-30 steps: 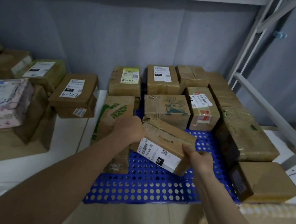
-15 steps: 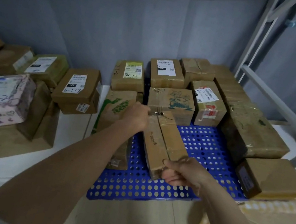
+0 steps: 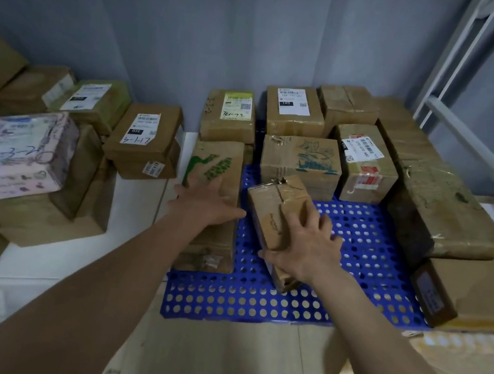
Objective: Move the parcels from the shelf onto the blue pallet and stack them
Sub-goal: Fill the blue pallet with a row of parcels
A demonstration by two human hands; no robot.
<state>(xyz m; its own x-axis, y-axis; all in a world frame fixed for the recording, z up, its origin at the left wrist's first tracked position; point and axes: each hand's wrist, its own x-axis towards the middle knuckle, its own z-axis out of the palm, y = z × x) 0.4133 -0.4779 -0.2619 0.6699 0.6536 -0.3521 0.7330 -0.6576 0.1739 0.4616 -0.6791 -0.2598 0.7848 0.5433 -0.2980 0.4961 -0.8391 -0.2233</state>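
A blue perforated pallet (image 3: 367,257) lies on the floor, ringed with brown parcels. A narrow taped brown parcel (image 3: 278,204) lies on the pallet's middle, its far end against the parcel with a teal drawing (image 3: 302,163). My right hand (image 3: 304,244) presses flat on the narrow parcel's near end, fingers spread. My left hand (image 3: 207,203) rests with straight fingers on the long parcel with green print (image 3: 218,166) at the pallet's left edge. More parcels, one labelled 102 (image 3: 293,110), fill the back row.
To the left, off the pallet, stand stacked parcels: a pink wrapped one (image 3: 18,154) and a brown one marked 3-1-17 (image 3: 145,135). A white shelf frame (image 3: 470,135) rises at the right. A large dark parcel (image 3: 447,218) and a smaller box (image 3: 474,294) line the pallet's right side.
The narrow parcel was turned lengthwise and set down on the pallet. My right hand shifted from gripping its near end to pressing on top; my left hand moved onto the green-printed parcel.
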